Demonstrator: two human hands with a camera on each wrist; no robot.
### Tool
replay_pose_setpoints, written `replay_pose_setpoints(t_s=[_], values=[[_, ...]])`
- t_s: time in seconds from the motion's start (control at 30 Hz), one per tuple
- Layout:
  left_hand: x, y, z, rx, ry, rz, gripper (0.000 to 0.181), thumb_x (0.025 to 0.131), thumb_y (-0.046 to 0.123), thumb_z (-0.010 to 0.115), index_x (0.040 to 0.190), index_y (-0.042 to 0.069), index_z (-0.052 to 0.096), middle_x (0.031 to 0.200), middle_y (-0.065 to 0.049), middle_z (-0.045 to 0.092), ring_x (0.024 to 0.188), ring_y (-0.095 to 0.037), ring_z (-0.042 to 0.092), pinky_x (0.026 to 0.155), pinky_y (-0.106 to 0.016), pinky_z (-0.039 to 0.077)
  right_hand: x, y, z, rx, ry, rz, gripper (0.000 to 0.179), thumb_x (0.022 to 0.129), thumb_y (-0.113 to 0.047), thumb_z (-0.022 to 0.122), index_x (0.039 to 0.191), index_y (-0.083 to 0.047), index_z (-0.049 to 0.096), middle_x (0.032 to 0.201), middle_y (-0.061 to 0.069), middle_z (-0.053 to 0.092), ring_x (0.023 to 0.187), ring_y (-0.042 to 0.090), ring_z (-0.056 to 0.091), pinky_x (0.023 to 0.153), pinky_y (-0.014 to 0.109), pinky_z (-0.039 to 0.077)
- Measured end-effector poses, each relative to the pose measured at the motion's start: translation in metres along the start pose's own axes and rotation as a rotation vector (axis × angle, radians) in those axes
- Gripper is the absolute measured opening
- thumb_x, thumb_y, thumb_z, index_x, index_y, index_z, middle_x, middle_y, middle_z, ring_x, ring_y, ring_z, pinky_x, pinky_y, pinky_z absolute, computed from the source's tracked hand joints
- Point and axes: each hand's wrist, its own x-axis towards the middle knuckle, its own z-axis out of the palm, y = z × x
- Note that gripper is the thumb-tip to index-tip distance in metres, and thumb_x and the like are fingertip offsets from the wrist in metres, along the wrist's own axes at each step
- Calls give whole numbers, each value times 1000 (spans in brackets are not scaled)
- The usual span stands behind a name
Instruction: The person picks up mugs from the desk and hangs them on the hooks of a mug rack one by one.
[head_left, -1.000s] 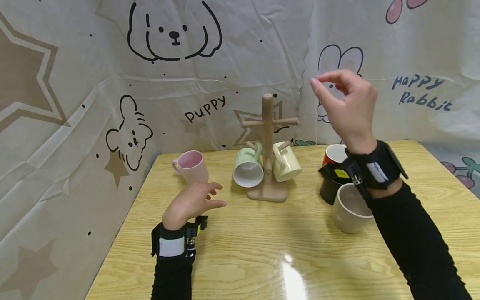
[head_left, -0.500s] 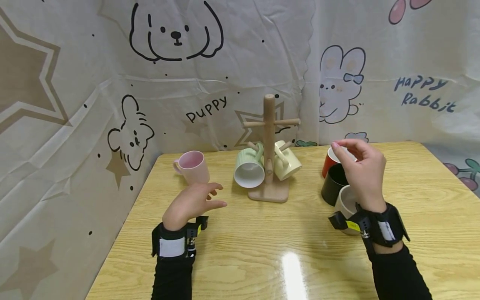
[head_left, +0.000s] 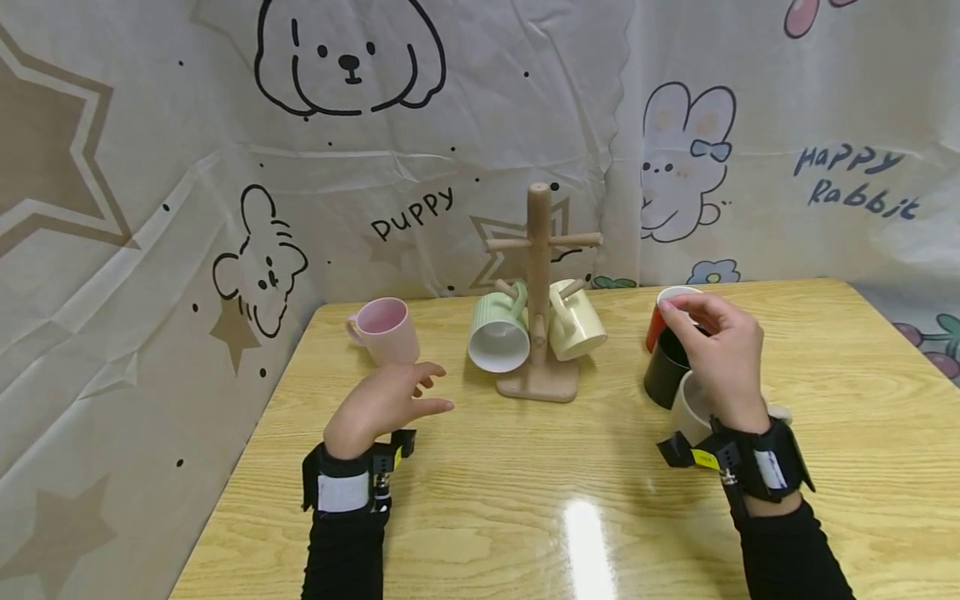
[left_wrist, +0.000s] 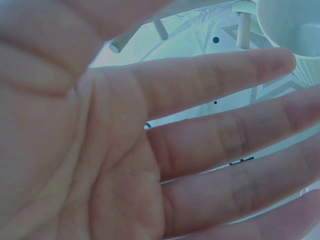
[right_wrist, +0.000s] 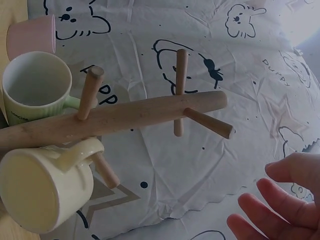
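Note:
My left hand (head_left: 382,408) hovers just in front of a pink mug (head_left: 392,335), fingers extended and relaxed with nothing held; the left wrist view shows its bare palm (left_wrist: 110,150). On the right, my right hand (head_left: 723,358) is over a row of mugs: a red mug (head_left: 653,327) behind, a black mug (head_left: 663,382) in the middle and a beige mug (head_left: 688,412) in front, partly hidden by the hand. Its fingers bend loosely, and the right wrist view shows nothing held in them (right_wrist: 280,200). Whether they touch a mug, I cannot tell.
At the centre back a wooden mug tree (head_left: 538,275) stands upright. A green mug (head_left: 495,325) and a cream-yellow mug (head_left: 576,325) hang by their handles on its lower pegs. A printed cloth (head_left: 465,75) backs the wooden table (head_left: 487,500).
My right hand has come down from beside the mug tree's top to over the mugs on the right, then shifted only slightly. The left hand has stayed put.

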Motion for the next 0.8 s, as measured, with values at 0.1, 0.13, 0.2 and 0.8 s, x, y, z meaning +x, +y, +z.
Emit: replay_pose_setpoints(t_s=[0.1,0.13,0.2,0.8], values=[[0,0,0,-2,-1,-2,44,84,34,65,118,7,59,105,-9,67,98,-24,62,79,-37,52,-2,1,2,-27,-36,-41,31,84,-32,66,97,-4,68,93,-13,62,92,-6,55,87,19,46],[0,0,0,-5,-2,-5,44,84,34,65,119,7,58,105,-9,67,98,-24,62,79,-37,51,-2,1,3,-34,-51,-59,31,84,-32,66,97,-4,68,91,-15,61,91,-6,55,84,17,45],[0,1,0,-13,-9,-14,45,84,35,65,119,7,58,106,-9,66,98,-24,62,79,-37,51,-2,3,3,-54,-89,-97,28,85,-30,65,96,-4,69,87,-17,61,89,-8,54,79,11,44],[0,1,-1,-7,-12,-31,45,84,35,65,119,7,58,106,-10,66,99,-24,62,80,-37,51,7,11,-17,-256,-331,-88,37,88,-40,58,99,-5,66,103,14,66,97,20,48,75,31,39]])
